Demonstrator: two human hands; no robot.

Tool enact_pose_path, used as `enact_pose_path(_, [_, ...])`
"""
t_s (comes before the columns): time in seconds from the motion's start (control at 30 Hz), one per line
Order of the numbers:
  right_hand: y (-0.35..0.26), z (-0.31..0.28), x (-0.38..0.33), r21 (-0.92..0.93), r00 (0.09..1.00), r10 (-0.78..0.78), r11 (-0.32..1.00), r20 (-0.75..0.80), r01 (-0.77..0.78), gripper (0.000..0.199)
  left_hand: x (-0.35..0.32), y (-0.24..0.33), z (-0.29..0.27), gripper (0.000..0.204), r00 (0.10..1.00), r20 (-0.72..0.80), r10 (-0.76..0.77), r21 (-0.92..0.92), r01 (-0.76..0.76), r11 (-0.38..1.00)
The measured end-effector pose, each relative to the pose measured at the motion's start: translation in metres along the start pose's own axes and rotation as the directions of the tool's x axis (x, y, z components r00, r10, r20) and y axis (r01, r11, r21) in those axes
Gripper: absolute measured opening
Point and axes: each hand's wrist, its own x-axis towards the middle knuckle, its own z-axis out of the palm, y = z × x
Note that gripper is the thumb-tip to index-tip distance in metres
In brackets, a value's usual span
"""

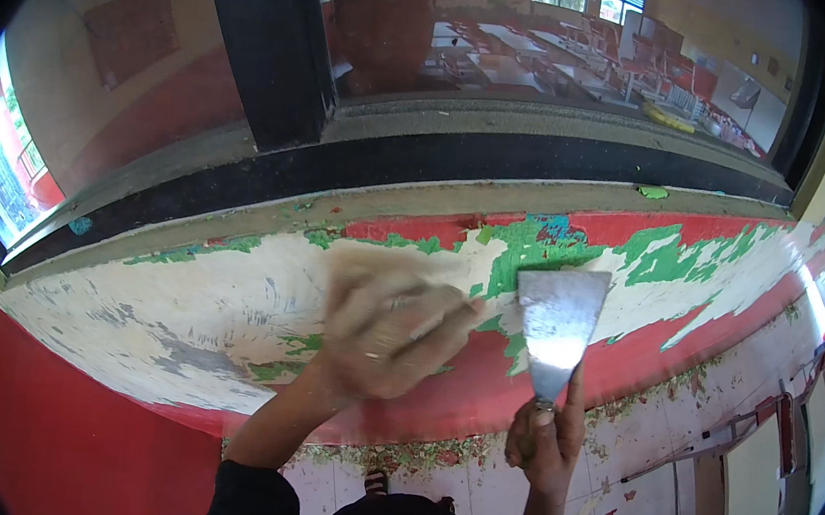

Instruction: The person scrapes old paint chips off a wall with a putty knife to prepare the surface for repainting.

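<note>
Your scraper [558,323], a wide flat metal blade on a short handle, stands upright against the wall [104,326] just below the window ledge [540,196], its broad edge up at the border of a green paint patch [523,254]. Your right hand [546,441] has its grip shut tight round the handle from below, thumb laid up along the neck of the blade, forearm rising nearly straight from the lower edge.

Your left hand [387,327] is just left of the blade, blurred, palm toward the wall over the bare cream area; you cannot tell whether its fingers are curled or flat, and nothing shows in it. Its forearm comes up at a slant from your dark sleeve [247,497].

Above the blade the ledge and the dark window frame [269,41] close things off. To the right, red and green paint runs on along the wall with open room. To the left lies stripped cream surface. Below, paint flakes [412,454] litter the tiled floor [498,498], and a school desk [747,474] stands off to your right.
</note>
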Motion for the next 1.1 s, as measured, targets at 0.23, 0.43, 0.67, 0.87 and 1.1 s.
enact_pose_path(0.23, [0.004, -0.006, 0.009, -0.057, 0.991, -0.105, 0.992, 0.086, 0.11, 0.063, 0.053, -0.006, -0.001, 0.026, 0.974, 0.005, -0.225, 0.142, 0.223, 0.965])
enact_pose_path(0.43, [0.003, -0.007, 0.006, -0.14, 0.986, -0.092, 0.984, 0.142, 0.112, 0.062, 0.069, -0.007, -0.008, 0.011, 0.95, 0.165, -0.264, 0.099, 0.25, 0.963])
enact_pose_path(0.67, [-0.002, -0.016, -0.006, -0.086, 0.992, -0.06, 0.994, 0.107, 0.069, 0.063, 0.064, -0.006, -0.009, 0.008, 0.964, 0.011, -0.266, 0.133, 0.263, 0.956])
enact_pose_path(0.87, [-0.011, -0.028, -0.019, -0.149, 0.998, -0.034, 0.988, 0.048, 0.041, 0.065, 0.044, 0.015, -0.042, 0.017, 0.88, 0.04, -0.473, -0.056, 0.474, 0.879])
enact_pose_path(1.1, [-0.017, -0.03, -0.024, -0.174, 0.994, -0.007, 0.984, 0.109, 0.026, 0.064, 0.046, 0.02, -0.042, 0.019, 0.906, 0.342, -0.25, -0.016, 0.271, 0.962])
